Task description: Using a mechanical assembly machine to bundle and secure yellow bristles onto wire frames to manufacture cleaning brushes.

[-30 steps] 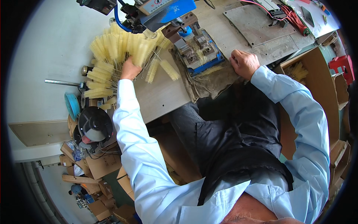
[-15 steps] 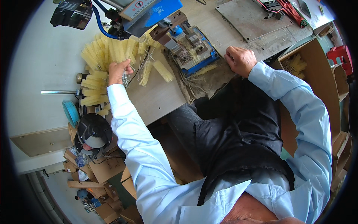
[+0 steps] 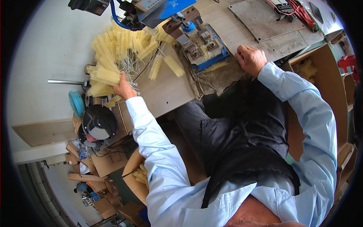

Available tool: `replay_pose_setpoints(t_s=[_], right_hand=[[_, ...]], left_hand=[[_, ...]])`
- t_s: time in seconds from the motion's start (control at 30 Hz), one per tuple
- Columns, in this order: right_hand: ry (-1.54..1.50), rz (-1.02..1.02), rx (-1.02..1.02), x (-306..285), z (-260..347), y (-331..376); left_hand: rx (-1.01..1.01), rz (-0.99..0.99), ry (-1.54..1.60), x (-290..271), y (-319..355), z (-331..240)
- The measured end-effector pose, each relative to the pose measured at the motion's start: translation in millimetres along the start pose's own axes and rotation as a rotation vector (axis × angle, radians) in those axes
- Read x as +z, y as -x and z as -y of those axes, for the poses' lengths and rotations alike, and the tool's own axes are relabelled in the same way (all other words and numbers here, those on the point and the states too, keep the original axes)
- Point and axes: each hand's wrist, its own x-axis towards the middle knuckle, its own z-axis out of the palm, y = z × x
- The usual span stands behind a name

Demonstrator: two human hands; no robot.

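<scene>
My left hand point(image 3: 124, 87) is closed around a bunch of pale yellow bristle brushes point(image 3: 107, 75) with twisted wire stems. The looped stem ends poke out on the right of that hand, and the bristle heads lie to its left. Just beyond is a heap of the same brushes point(image 3: 123, 41) on the table. Two loose brushes point(image 3: 174, 66) lie apart, to the right of the heap. My right hand point(image 3: 251, 59) rests at the table edge with its fingers curled, and nothing shows in them. It is beside a blue-based metal fixture point(image 3: 208, 49) strewn with bristle bits.
A blue machine head point(image 3: 166, 11) overhangs the fixture. Cloth point(image 3: 211, 81) drapes over the table's front edge. Open cardboard boxes holding brushes stand at right point(image 3: 325, 75) and lower left point(image 3: 132, 166). A black round machine point(image 3: 99, 122) and metal rod point(image 3: 66, 82) are at left.
My left hand has moved from the heap toward me, gripping the bunch of brushes. The box at lower left shows more now. The view has shifted slightly; my right hand stays by the fixture.
</scene>
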Motion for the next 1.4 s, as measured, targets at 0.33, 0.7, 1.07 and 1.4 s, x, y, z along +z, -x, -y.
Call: replay_pose_setpoints(t_s=[0.33, 0.7, 1.07, 1.4], right_hand=[[0.034, -0.026, 0.01, -1, 1, 1], [0.035, 0.038, 0.043, -1, 4, -1], [0.056, -0.031, 0.058, 1, 6, 3], [0.044, -0.035, 0.048, 1, 6, 0]], left_hand=[[-0.328, 0.104, 0.315, -18, -17, 31], [-0.446, 0.268, 0.796, -33, -45, 20], [-0.554, 0.02, 0.694, -1, -27, 28], [-0.64, -0.483, 0.137, 31, -23, 17]])
